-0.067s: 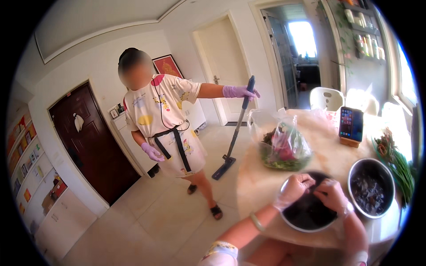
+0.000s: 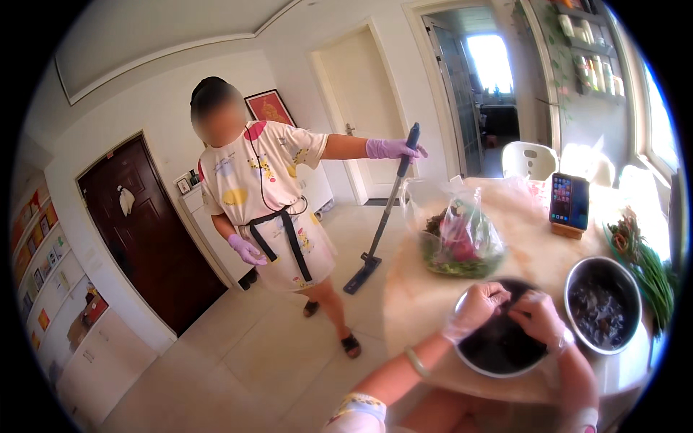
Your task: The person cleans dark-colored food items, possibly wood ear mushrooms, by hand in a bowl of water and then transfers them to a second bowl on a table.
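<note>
Both my hands wear clear thin gloves and meet above a round metal bowl point(image 2: 499, 373) whose inside is filled with something dark. My left hand point(image 2: 476, 309) is closed in a pinch over the bowl's far left side. Close by on the right, my right hand point(image 2: 540, 317) is closed too, its fingertips turned toward the left ones. What lies between the fingers is too small to make out. To the right stands a second metal bowl point(image 2: 570, 317) holding dark, glossy, wet-looking pieces point(image 2: 603, 310).
On the table point(image 2: 415, 317), a clear plastic bag point(image 2: 462, 242) of leafy greens sits beyond my hands. A phone point(image 2: 569, 198) leans on a wooden stand point(image 2: 567, 230). Long green stalks point(image 2: 650, 281) lie far right. A person in purple gloves point(image 2: 271, 180) grips a floor-cleaner pole point(image 2: 390, 206).
Both hands keep nearly the same pose over the bowl. The whole view has shifted very slightly, and the other person's pole hand sits a touch further right.
</note>
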The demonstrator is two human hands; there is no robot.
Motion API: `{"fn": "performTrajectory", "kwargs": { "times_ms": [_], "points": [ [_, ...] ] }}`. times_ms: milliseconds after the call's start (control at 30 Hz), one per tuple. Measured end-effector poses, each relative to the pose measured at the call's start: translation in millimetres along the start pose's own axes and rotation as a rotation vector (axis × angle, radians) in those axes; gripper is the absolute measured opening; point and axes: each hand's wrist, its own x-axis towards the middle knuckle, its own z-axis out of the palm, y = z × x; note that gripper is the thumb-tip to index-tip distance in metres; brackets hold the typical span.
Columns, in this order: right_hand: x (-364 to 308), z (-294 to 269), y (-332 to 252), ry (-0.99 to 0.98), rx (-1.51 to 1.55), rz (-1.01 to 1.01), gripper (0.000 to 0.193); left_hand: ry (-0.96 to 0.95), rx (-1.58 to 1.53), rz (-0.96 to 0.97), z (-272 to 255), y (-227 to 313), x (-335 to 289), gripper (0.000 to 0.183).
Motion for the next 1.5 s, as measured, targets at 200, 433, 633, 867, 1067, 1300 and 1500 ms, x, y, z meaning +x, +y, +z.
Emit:
{"fn": "performTrajectory", "kwargs": {
  "times_ms": [200,433,633,867,1067,1300,1500],
  "points": [
    [2,-1,-6,-0.008,0.014,0.008,0.010,0.007,0.267,0.214,-1,0,-2,0.018],
    [1,-6,-12,-0.071,-0.061,-0.003,0.010,-0.064,0.259,0.177,2,-10,2,0.016],
    [2,-3,-11,-0.090,-0.032,-0.021,0.008,-0.105,0.039,0.074,2,3,-4,0.005],
    [1,-3,-10,-0.078,-0.052,-0.027,0.009,-0.090,0.039,0.067,0,-5,-5,0.009],
    [0,-1,-8,-0.028,-0.064,0.004,0.009,-0.062,0.067,0.112,-1,-6,-1,0.016],
    [3,-5,-14,0.094,-0.047,0.158,0.018,-0.109,0.035,0.065,1,2,-4,0.011],
    [4,1,-10,0.124,0.063,0.153,0.021,-0.184,0.013,0.114,0,5,-6,0.008]
  ]
}}
